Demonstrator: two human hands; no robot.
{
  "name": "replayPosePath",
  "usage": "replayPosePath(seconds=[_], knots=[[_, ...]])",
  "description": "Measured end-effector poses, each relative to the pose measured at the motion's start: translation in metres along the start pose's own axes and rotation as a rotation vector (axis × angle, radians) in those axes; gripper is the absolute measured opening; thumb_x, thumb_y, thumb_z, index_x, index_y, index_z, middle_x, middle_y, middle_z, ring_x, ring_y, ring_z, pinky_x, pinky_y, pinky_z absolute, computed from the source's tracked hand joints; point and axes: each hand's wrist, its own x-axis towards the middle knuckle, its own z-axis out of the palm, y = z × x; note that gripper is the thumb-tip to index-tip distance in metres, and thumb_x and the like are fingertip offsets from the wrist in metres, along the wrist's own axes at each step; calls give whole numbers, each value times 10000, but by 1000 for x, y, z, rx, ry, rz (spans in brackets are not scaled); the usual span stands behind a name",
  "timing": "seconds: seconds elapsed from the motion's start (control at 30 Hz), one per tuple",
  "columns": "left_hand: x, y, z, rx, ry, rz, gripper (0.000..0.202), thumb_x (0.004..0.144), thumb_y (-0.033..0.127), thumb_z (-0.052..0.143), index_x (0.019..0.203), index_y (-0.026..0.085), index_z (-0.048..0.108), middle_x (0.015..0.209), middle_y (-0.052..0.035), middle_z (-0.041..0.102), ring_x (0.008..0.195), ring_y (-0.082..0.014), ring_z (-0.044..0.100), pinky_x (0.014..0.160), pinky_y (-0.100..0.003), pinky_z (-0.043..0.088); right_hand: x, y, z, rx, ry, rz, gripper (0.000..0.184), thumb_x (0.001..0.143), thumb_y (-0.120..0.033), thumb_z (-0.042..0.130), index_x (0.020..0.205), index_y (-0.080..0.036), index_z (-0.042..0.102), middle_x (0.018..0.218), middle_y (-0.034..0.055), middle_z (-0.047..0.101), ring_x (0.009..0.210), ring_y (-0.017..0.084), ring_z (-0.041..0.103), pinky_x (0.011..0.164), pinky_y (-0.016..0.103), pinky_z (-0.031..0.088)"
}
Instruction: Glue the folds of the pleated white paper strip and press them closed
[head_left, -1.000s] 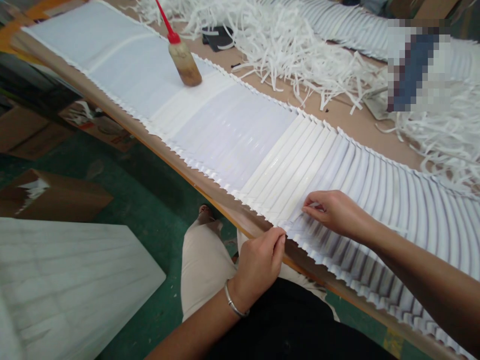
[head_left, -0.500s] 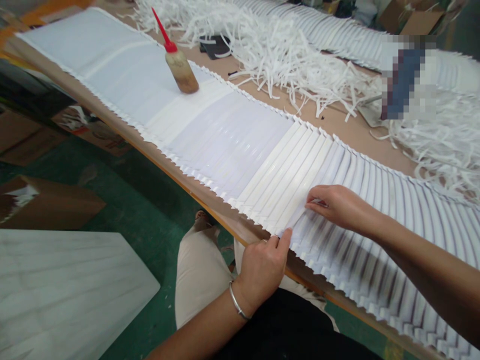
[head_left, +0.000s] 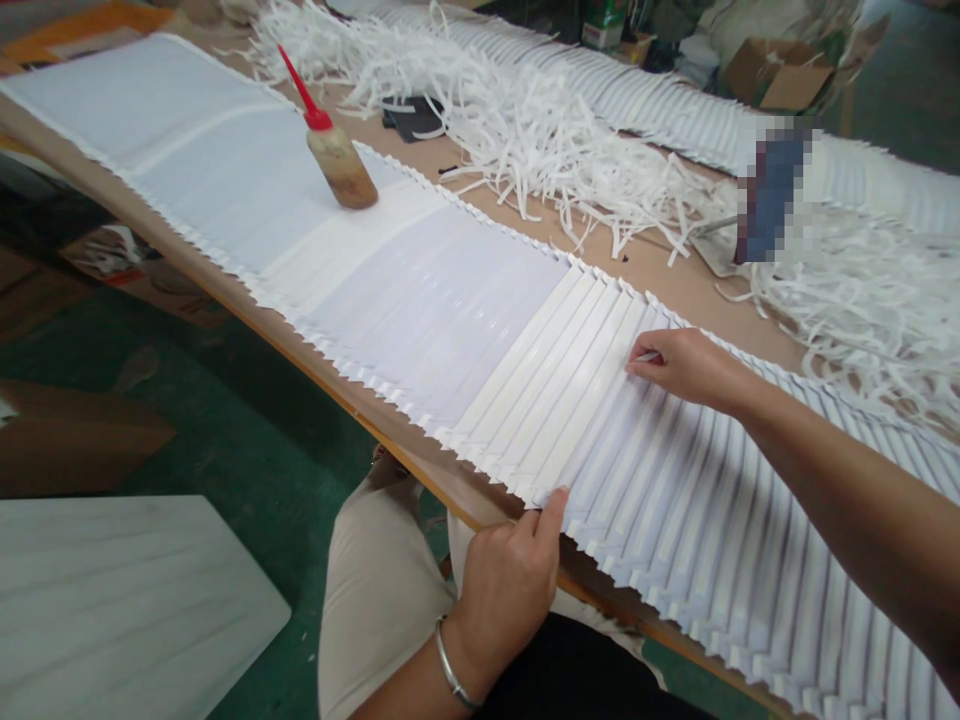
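A long run of overlapping white strips (head_left: 517,385) lies along the table like a pleated sheet. At its near edge, my left hand (head_left: 514,560) has curled fingers, and the index fingertip presses on the end of one fold; the thumb is hidden. My right hand (head_left: 686,368) is closed in a pinch above the same fold, roughly halfway across the sheet. A thin whitish piece (head_left: 649,357) shows between its fingers, mostly covered by them. Further left, a squeeze bottle (head_left: 343,170) with a red nozzle and brownish contents stands tilted on the smooth white part.
Loose white paper-like strips (head_left: 525,140) are heaped behind the sheet, with another pleated run (head_left: 652,100) beyond. A black flat item (head_left: 414,118) lies near the bottle. The table's wooden edge (head_left: 337,395) runs beside my legs. A pale board (head_left: 127,600) and cardboard box (head_left: 82,435) are at lower left.
My right hand has slid along the fold toward the far side, away from my left hand. The left fingertip stays at the near edge. The view has shifted slightly.
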Motion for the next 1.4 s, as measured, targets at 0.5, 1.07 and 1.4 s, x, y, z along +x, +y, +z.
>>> replayPosePath(seconds=[0.5, 1.07, 1.4], knots=[[-5, -5, 8, -115, 66, 24, 612, 886, -25, 450, 1480, 121, 488, 814, -20, 726, 602, -210, 718, 535, -302, 559, 35, 51, -21, 30, 163, 107, 159, 855, -317, 654, 853, -182, 737, 773, 50, 750, 694, 178, 646, 652, 288, 424], [-2, -9, 8, -122, 167, 68, 582, 890, -25, 400, 1452, 96, 496, 762, -9, 715, 553, -187, 695, 495, -287, 533, 59, 72, -10, 32, 212, 84, 165, 877, -319, 624, 837, -177, 697, 756, 41, 712, 673, 167, 600, 664, 290, 402], [1, -12, 10, -128, 209, 98, 549, 904, -11, 374, 1427, 91, 507, 742, -17, 728, 527, -177, 686, 493, -251, 555, 67, 85, -5, -80, 224, 104, 120, 885, -273, 625, 862, -190, 708, 838, 65, 740, 750, 197, 638, 684, 296, 406]])
